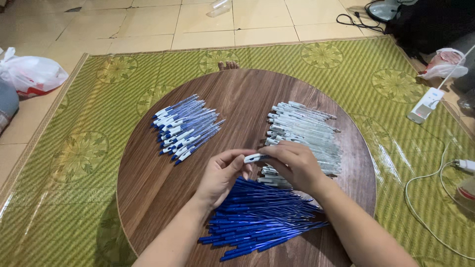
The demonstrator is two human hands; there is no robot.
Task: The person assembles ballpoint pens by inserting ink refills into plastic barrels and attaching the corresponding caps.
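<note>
Over the middle of a round wooden table (163,183), my left hand (223,174) and my right hand (295,163) meet on one pen barrel (253,157), white-tipped, gripped between the fingertips of both. Under my wrists lies a heap of several thin blue refills (257,217). Several clear empty barrels with white ends (307,131) are piled just beyond my right hand. At the far left of the tabletop sits a stack of several finished blue-and-white pens (185,127).
The table stands on a green woven mat (74,148) over a tiled floor. A white plastic bag (32,74) lies at the left. A white power strip (425,105) with cables (420,198) and another bag (445,64) are at the right.
</note>
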